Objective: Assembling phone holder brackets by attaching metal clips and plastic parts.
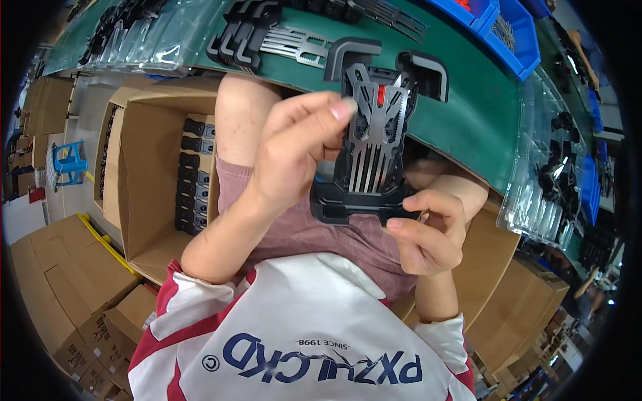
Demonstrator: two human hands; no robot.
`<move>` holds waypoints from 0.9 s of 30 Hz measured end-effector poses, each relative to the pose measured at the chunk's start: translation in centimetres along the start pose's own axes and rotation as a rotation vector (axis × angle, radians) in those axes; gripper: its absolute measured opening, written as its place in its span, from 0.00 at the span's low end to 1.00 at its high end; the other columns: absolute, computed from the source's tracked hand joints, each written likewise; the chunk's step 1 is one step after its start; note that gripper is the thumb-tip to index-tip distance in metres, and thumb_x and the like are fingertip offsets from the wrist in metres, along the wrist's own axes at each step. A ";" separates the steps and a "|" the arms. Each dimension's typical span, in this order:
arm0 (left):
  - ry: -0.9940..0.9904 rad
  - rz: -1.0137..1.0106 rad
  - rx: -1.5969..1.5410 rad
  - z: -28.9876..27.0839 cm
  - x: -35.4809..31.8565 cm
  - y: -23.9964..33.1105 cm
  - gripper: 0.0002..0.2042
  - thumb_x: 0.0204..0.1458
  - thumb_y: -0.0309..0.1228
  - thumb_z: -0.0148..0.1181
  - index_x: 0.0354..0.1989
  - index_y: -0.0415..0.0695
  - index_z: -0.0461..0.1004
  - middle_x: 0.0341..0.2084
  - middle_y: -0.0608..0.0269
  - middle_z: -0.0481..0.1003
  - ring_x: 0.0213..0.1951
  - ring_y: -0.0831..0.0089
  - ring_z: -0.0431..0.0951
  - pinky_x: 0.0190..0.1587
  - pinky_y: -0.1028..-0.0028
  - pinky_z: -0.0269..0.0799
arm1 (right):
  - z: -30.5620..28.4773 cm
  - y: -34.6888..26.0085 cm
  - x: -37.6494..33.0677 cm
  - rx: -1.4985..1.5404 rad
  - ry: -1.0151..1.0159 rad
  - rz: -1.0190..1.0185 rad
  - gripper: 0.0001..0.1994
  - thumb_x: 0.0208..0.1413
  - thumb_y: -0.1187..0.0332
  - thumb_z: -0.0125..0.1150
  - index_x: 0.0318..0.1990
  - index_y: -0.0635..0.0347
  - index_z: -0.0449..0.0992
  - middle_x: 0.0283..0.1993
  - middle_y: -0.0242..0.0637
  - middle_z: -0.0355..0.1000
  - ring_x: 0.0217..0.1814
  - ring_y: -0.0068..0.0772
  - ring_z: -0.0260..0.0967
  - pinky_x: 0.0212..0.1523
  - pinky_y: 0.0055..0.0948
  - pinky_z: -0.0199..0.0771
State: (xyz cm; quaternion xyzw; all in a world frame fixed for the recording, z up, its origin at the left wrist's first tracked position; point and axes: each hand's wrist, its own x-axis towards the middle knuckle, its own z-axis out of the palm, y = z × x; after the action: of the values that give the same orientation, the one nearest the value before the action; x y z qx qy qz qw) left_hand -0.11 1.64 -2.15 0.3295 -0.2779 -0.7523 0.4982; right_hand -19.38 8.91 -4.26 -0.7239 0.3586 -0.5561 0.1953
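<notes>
A black holder (378,154), shaped like a phone mount, hangs over my lap in both hands. It has a slotted silver metal plate on its face, a small red piece near the top, and L-shaped black arms at its far end. My left hand (291,150) is closed on its left edge, the thumb by the silver plate. At the near right corner, my right hand (431,234) pinches the black end piece (361,206) between thumb and fingers. The fingers behind the holder are partly hidden.
Similar black arms and silver plates (294,45) lie on the green tabletop (461,127). Blue bins (511,40) stand at the far right, above clear plastic trays (535,194) of black parts. An open carton (150,134) with stacked parts is on my left, near a blue stool (69,162).
</notes>
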 end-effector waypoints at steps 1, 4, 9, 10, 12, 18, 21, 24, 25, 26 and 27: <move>-0.023 0.002 0.021 -0.3 -0.2 -0.3 0.07 0.50 0.22 0.56 0.37 0.35 0.73 0.28 0.59 0.77 0.26 0.80 0.74 0.27 0.87 0.70 | -0.1 0.0 -0.1 0.003 0.003 -0.005 0.12 0.34 0.81 0.63 0.29 0.59 0.83 0.39 0.42 0.70 0.23 0.20 0.56 0.17 0.14 0.55; -0.080 0.013 0.037 -0.1 -0.8 -0.4 0.10 0.48 0.19 0.57 0.40 0.34 0.71 0.29 0.58 0.77 0.29 0.79 0.75 0.30 0.86 0.72 | -0.3 0.1 0.0 0.018 0.002 -0.007 0.12 0.34 0.81 0.63 0.30 0.59 0.83 0.39 0.42 0.70 0.22 0.19 0.56 0.17 0.14 0.55; -0.179 0.013 0.023 0.3 -1.1 -0.2 0.18 0.43 0.12 0.58 0.44 0.34 0.67 0.30 0.55 0.78 0.33 0.76 0.77 0.35 0.84 0.75 | -0.6 0.0 0.2 0.108 -0.033 0.027 0.13 0.36 0.81 0.63 0.34 0.61 0.81 0.39 0.42 0.70 0.23 0.19 0.57 0.18 0.14 0.56; -0.190 -0.012 0.029 0.1 -1.2 -0.1 0.19 0.42 0.10 0.58 0.45 0.34 0.66 0.31 0.54 0.78 0.33 0.75 0.77 0.35 0.84 0.75 | -0.6 -0.1 0.3 0.128 -0.040 0.034 0.14 0.36 0.81 0.63 0.35 0.62 0.81 0.39 0.42 0.70 0.23 0.19 0.57 0.19 0.14 0.56; -0.210 -0.064 0.042 -0.2 -1.4 0.1 0.23 0.39 0.08 0.58 0.47 0.34 0.64 0.32 0.52 0.78 0.33 0.75 0.78 0.36 0.83 0.75 | -0.5 -0.3 0.3 0.169 -0.055 0.051 0.14 0.37 0.81 0.63 0.37 0.63 0.80 0.40 0.42 0.70 0.23 0.19 0.57 0.19 0.14 0.56; -0.183 -0.104 0.097 -0.9 -1.3 -0.2 0.24 0.41 0.08 0.58 0.49 0.34 0.63 0.34 0.50 0.78 0.31 0.74 0.78 0.34 0.85 0.75 | -0.6 -0.6 1.3 0.281 -0.116 0.099 0.17 0.39 0.80 0.63 0.41 0.65 0.78 0.40 0.42 0.70 0.23 0.19 0.57 0.20 0.14 0.58; -0.198 -0.100 0.117 -0.3 -1.5 0.3 0.24 0.41 0.08 0.58 0.48 0.34 0.63 0.34 0.50 0.78 0.29 0.75 0.78 0.33 0.86 0.75 | -0.8 -1.3 2.8 0.509 0.010 0.419 0.22 0.40 0.80 0.64 0.48 0.67 0.73 0.41 0.41 0.71 0.26 0.19 0.60 0.24 0.14 0.61; -0.233 -0.120 0.149 0.0 -1.3 0.2 0.25 0.41 0.08 0.57 0.50 0.34 0.62 0.34 0.49 0.78 0.29 0.75 0.78 0.32 0.86 0.74 | 0.4 -0.8 3.9 0.701 0.139 0.736 0.27 0.42 0.81 0.64 0.54 0.67 0.66 0.42 0.40 0.71 0.29 0.20 0.63 0.30 0.15 0.64; -0.251 -0.128 0.166 0.1 -1.3 0.2 0.26 0.40 0.08 0.57 0.52 0.34 0.61 0.34 0.49 0.78 0.29 0.75 0.78 0.31 0.86 0.74 | 0.8 -0.5 4.3 0.673 0.097 0.751 0.28 0.42 0.81 0.64 0.55 0.66 0.65 0.42 0.39 0.72 0.31 0.20 0.64 0.32 0.15 0.65; -0.270 -0.134 0.183 0.3 -1.2 0.2 0.28 0.40 0.08 0.57 0.54 0.34 0.61 0.34 0.49 0.78 0.29 0.75 0.78 0.31 0.86 0.73 | 1.0 -0.2 4.8 0.644 0.055 0.765 0.29 0.42 0.81 0.64 0.56 0.66 0.64 0.42 0.39 0.72 0.32 0.20 0.65 0.33 0.16 0.65; -0.289 -0.137 0.200 0.4 -1.2 0.2 0.30 0.40 0.08 0.57 0.55 0.34 0.60 0.34 0.48 0.78 0.29 0.76 0.78 0.31 0.86 0.73 | 1.0 -0.1 5.1 0.614 0.011 0.778 0.30 0.42 0.82 0.64 0.57 0.65 0.62 0.42 0.38 0.72 0.34 0.21 0.66 0.35 0.16 0.66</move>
State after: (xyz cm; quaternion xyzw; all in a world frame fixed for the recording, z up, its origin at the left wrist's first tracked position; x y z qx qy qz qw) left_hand 0.04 2.67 -1.48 0.2840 -0.3969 -0.7927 0.3654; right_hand -17.81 5.08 -1.12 -0.4423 0.4229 -0.5257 0.5909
